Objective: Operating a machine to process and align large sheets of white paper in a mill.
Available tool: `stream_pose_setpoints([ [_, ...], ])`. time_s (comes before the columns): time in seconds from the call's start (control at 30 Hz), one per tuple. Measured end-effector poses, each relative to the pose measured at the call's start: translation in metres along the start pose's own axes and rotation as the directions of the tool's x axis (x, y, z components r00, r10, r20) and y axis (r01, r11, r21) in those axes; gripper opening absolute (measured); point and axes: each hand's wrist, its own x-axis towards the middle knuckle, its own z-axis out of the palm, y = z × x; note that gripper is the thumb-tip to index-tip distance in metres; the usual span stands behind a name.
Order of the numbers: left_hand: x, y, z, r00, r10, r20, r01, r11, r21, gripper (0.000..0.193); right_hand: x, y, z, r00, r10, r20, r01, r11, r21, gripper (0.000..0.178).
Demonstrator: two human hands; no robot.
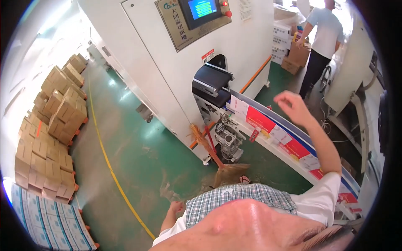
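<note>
My right hand (294,109) is raised over the far guard rail of a conveyor. Its fingers are loosely curled together, and nothing shows in them. Below it, a row of flat red-and-white packages (279,133) lies end to end along the conveyor (268,144), touching neither hand. My left hand (176,206) hangs low beside my checked apron (234,196). It is small in view and partly turned away, so its fingers cannot be made out. A broom (217,161) leans against the machine close to the conveyor's end.
A large white machine (167,71) with a lit screen (202,8) and a black belt outlet (212,79) stands ahead. A metal motor unit (229,142) sits under the conveyor. Stacked cartons (46,159) line the left beyond a yellow floor line (104,152). Another person (324,33) stands far right by boxes.
</note>
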Motion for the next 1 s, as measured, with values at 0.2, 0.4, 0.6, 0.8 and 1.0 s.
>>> stream_pose_setpoints([
  [0.2,-0.033,0.093,-0.024,0.968,0.249,0.005,-0.241,0.931,0.276,0.016,-0.104,-0.028,0.076,0.947,0.252,0.199,-0.279,0.952,0.124,0.01],
  [0.4,0.081,0.066,0.011,0.954,0.142,0.263,-0.187,0.97,0.153,0.019,-0.222,-0.039,0.155,0.819,0.463,0.339,-0.551,0.799,0.242,0.02],
  [0.6,0.124,0.093,0.084,0.775,0.372,0.511,-0.632,0.427,0.647,0.017,-0.53,0.013,0.21,0.367,0.929,0.045,-0.892,0.365,-0.267,0.028],
  [0.8,0.082,0.148,0.229,0.308,0.232,0.923,-0.86,-0.347,0.374,0.009,-0.942,-0.161,0.226,-0.562,0.719,-0.409,-0.82,-0.55,0.161,0.016],
  [1.0,-0.095,0.126,0.457,0.627,0.137,0.767,-0.661,0.614,0.431,0.012,-1.1,-0.293,0.327,-0.749,0.515,-0.417,-0.624,-0.761,0.18,0.019],
])
